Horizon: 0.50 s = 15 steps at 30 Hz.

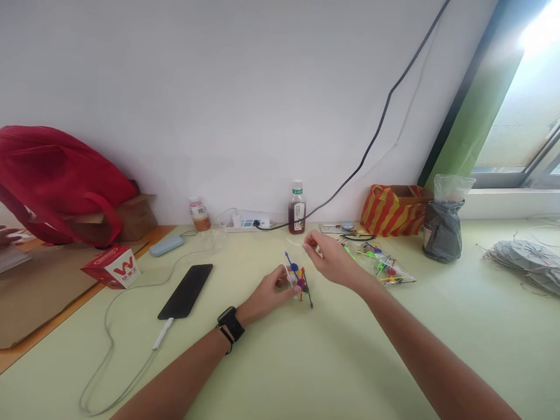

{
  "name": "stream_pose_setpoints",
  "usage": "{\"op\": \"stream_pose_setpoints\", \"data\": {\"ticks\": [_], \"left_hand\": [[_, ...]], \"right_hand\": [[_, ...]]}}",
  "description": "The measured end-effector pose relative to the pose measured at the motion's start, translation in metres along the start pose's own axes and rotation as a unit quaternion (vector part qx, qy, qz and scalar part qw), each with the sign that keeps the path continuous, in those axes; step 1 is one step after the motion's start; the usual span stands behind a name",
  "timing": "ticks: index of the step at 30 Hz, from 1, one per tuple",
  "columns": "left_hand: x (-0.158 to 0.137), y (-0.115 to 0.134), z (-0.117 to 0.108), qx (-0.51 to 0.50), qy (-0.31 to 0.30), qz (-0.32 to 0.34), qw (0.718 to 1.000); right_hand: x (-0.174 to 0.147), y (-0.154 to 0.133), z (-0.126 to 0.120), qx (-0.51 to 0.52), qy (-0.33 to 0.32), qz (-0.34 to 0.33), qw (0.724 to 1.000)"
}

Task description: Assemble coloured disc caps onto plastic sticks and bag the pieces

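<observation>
My left hand (273, 294), a black watch on its wrist, is closed around a small bunch of coloured plastic pieces (298, 279). Thin sticks with pointed tips and round discs in blue, red, yellow, white and black show past the fingers. Just above and to the right, my right hand (328, 256) is raised with thumb and forefinger pinched together. A thin whitish strip (294, 242) juts out to the left of those fingertips; its exact kind is too faint to tell. Behind the right hand lies a clear bag of similar coloured pieces (385, 265).
A black phone (186, 291) on a white charging cable and a red-and-white box (114, 267) lie left. Along the wall stand a dark drink bottle (297, 210), a power strip (262, 221) and a striped bag (389, 210). Grey discs (525, 256) are stacked right. Another person's hand (7, 238) shows far left.
</observation>
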State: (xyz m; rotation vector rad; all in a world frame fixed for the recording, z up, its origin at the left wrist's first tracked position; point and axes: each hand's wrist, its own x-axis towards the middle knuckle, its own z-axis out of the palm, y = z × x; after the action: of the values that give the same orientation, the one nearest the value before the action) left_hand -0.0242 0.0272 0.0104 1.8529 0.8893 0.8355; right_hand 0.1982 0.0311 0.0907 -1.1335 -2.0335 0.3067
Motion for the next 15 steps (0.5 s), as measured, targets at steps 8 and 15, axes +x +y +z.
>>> {"op": "stream_pose_setpoints", "data": {"ticks": [8,15], "left_hand": [[0.004,-0.018,0.001,0.065,0.038,-0.007,0.997],[0.008,-0.027,-0.003,0.002,0.057,-0.031,0.998]], "right_hand": [[0.046,0.03,-0.039,0.089,0.118,0.041,0.988],[0.029,0.129,-0.051,0.151,0.219,0.299,0.917]]}}
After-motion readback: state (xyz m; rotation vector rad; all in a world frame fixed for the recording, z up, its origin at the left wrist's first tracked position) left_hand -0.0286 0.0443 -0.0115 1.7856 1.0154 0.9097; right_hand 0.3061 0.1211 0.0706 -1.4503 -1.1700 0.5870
